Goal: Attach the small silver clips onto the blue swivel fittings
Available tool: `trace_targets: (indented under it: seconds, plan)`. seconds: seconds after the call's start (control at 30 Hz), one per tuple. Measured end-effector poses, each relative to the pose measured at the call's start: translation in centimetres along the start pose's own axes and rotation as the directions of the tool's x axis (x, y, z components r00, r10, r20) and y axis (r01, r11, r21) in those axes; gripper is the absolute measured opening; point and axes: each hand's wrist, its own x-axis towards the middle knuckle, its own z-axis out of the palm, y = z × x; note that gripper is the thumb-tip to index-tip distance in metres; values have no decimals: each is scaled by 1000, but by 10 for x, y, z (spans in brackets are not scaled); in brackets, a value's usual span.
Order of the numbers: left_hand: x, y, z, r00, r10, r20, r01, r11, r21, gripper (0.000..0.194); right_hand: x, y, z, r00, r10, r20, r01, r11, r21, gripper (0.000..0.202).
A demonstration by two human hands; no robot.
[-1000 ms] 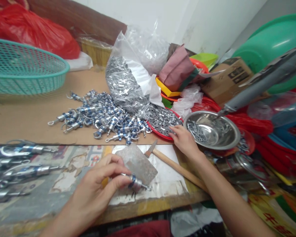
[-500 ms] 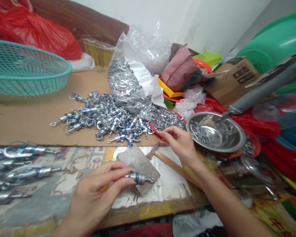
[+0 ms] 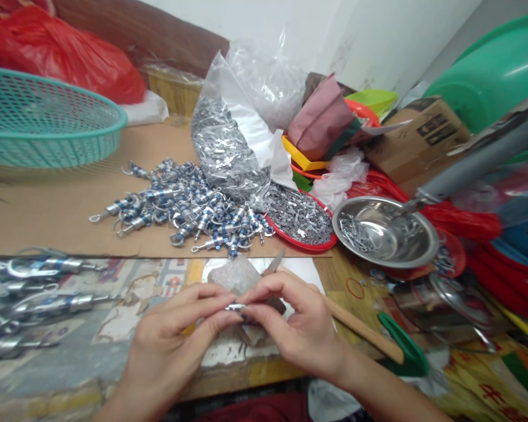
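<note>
My left hand (image 3: 180, 334) is closed in a pinch on a silver metal fitting (image 3: 234, 306) with a blue band; only a small silvery part of it shows between the fingertips. My right hand (image 3: 297, 319) meets it there, its thumb and forefinger pinched at the other end, so what these fingers hold is hidden. Under both hands lies a grey stone block (image 3: 237, 274). A hammer with a wooden handle (image 3: 365, 331) and a pointed metal head (image 3: 274, 262) rests beside the block, partly behind my right hand.
A heap of blue-banded fittings (image 3: 193, 205) lies on cardboard, with more at left (image 3: 48, 302). Behind stand a red plate of small metal pieces (image 3: 301, 220), a plastic bag of them (image 3: 229, 146), a steel bowl (image 3: 387, 234) and a turquoise basket (image 3: 70, 143).
My right hand has moved from the red plate's edge, down and left, to the fitting at my left hand's fingertips. My left hand has stayed nearly in place over the stone block.
</note>
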Motion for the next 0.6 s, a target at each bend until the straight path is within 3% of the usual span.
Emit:
trace_targets:
  seconds: [0.1,0.2,0.3,0.37,0.47,0.6]
  plan:
    - [3,-3,-7,995,-74,69,78,995,-55,8,-8,6,-1,976,-215,36,218,968,-127,19]
    - [4,-5,-12,989,-80,123,81,997,-3,9,-12,11,-5,868,-469,163,497,807,-319,16]
    - [2,-1,-12,992,-31,120,20,996,90,10,-11,12,-9,806,-544,235,590,706,-391,17]
    - [2,3,-12,995,-4,101,-7,994,105,10,-10,11,-11,806,-550,218,589,708,-389,18]
    - [2,8,-11,995,-17,95,10,997,75,13,-10,13,-8,853,-506,129,518,786,-337,20]
    - [-2,11,-10,968,-199,156,212,974,-77,15,-13,14,2,934,-358,7,355,922,-152,20]
